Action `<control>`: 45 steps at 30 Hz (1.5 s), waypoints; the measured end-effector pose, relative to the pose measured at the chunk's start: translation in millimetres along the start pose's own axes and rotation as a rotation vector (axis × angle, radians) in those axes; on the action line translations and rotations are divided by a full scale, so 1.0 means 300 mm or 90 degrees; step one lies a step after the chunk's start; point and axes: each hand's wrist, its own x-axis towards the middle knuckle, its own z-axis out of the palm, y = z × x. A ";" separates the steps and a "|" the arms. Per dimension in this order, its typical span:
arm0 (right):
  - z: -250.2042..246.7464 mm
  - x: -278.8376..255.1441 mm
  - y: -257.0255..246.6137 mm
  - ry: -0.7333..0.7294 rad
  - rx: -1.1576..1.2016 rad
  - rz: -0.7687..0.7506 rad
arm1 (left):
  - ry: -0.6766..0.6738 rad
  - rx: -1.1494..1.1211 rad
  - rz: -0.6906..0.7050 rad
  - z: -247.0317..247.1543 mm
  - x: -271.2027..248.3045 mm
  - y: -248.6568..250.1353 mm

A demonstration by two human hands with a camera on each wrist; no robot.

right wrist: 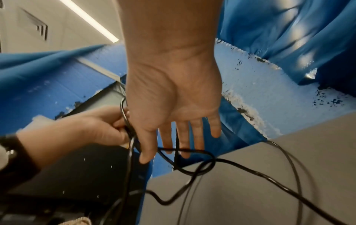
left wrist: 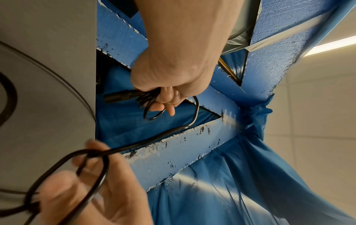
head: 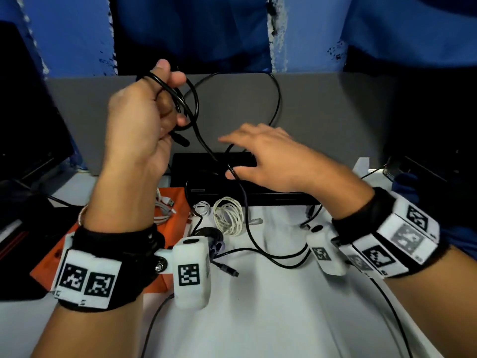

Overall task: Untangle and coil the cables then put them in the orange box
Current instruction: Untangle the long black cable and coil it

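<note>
My left hand (head: 144, 117) is raised over the desk and grips several loops of a black cable (head: 197, 107), whose barrel plug (head: 180, 139) sticks out below the fist. In the left wrist view the curled fingers (left wrist: 169, 94) hold the coil and plug (left wrist: 119, 97). The cable (left wrist: 154, 137) runs down to my right hand (head: 258, 151), which is lower and to the right, fingers straight and spread. There the cable (right wrist: 192, 150) crosses in a loose loop at the fingertips (right wrist: 183, 134). The orange box (head: 178, 197) lies at the lower left with white cables (head: 162, 210) in it.
A white coiled cable (head: 228, 215) and a smaller white coil (head: 201, 206) lie on the white table beside the box. A black flat device (head: 271, 196) sits under my right hand. More black cable (head: 227, 270) trails across the table. A grey partition (head: 335, 112) closes the back.
</note>
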 end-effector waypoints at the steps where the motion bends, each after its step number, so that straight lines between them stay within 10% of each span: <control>1: 0.020 0.014 0.012 0.020 -0.012 -0.008 | -0.003 0.000 0.001 -0.006 0.005 0.000; 8: 0.025 -0.009 0.233 0.283 0.422 0.155 | 0.114 -0.084 0.033 -0.159 0.124 0.020; 12: 0.039 -0.033 0.311 0.370 0.345 0.240 | 0.127 -0.086 0.024 -0.233 0.179 0.013; 21: -0.050 -0.089 0.259 0.142 0.245 0.211 | 0.048 0.042 -0.038 -0.160 0.148 -0.032; 28: -0.016 -0.080 -0.042 0.020 0.270 -0.133 | 0.033 0.067 -0.040 -0.064 0.094 -0.057; 38: 0.067 -0.009 -0.018 0.003 -0.129 -0.197 | 0.011 0.019 -0.064 -0.097 0.096 -0.041; 45: 0.136 0.000 -0.007 0.156 -0.200 -0.392 | -0.035 0.019 -0.084 -0.089 0.095 -0.044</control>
